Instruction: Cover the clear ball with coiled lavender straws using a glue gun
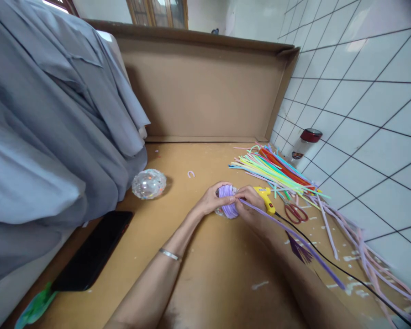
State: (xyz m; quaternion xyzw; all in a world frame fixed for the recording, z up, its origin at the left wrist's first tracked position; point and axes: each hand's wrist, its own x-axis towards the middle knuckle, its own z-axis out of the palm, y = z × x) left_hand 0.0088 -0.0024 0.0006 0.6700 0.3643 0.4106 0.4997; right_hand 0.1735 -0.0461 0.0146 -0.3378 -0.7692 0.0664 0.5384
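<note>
Near the middle of the table, my left hand (pixel 210 198) grips a small clear, round object wrapped in lilac pipe cleaner (pixel 229 211), fingers behind it and thumb across the front. My right hand (pixel 250 203) is closed in a pinch at the wrapped side, holding a lilac pipe cleaner (pixel 304 246) whose loose length runs back over my right forearm. Just beyond the right hand lies a yellow glue gun (pixel 266 199), its black cord trailing to the lower right. Red-handled scissors (pixel 295 213) rest beside it, their blades partly hidden under other pipe cleaners.
Many-coloured pipe cleaners (pixel 274 167) lie in a heap along the tiled wall (pixel 356 100). A clear faceted bowl-like piece (pixel 149 184) sits at left, near a black phone (pixel 94 251) and grey cloth (pixel 71 114). A cardboard panel (pixel 205 91) stands behind; a red-lidded jar (pixel 304 144) is at right.
</note>
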